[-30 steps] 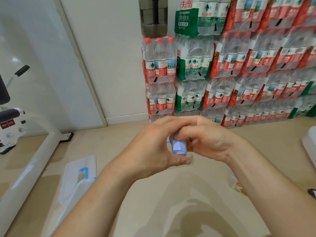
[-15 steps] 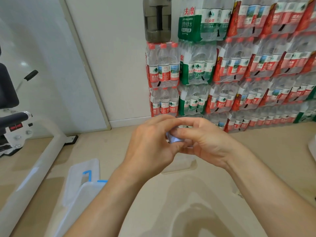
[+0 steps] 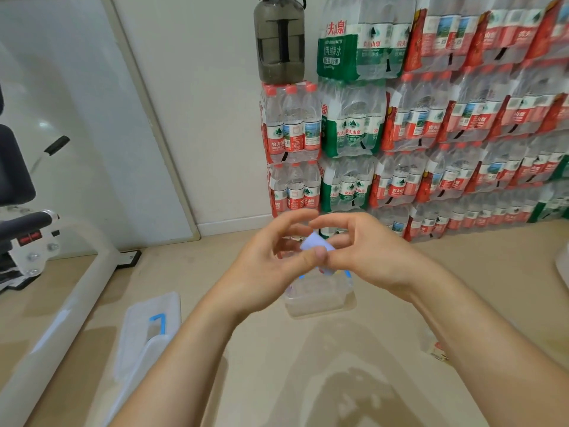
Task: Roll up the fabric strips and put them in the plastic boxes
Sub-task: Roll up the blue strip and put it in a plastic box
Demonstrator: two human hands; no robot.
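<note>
Both my hands meet in mid-air at the centre of the head view. Between them sits a small pale lilac roll of fabric (image 3: 314, 243). My left hand (image 3: 271, 266) presses its thumb on the roll, and my right hand (image 3: 366, 254) grips it from the other side with fingers curled. Most of the roll is hidden by my fingers. Directly below my hands, a clear plastic box (image 3: 317, 295) with blue clips stands open on the floor. Its inside is hard to make out. A second clear box with a blue latch (image 3: 147, 331) lies at the lower left beside my left forearm.
Shrink-wrapped packs of water bottles (image 3: 431, 124) are stacked against the back wall, with a dark jug (image 3: 279, 38) on top of one stack. A white machine frame (image 3: 61, 291) runs along the left. A small wrapper (image 3: 435, 349) lies on the beige floor at right.
My head has tilted down, so the clear box under my hands has come into view. The fingers of both hands have spread a little around the roll, which has turned.
</note>
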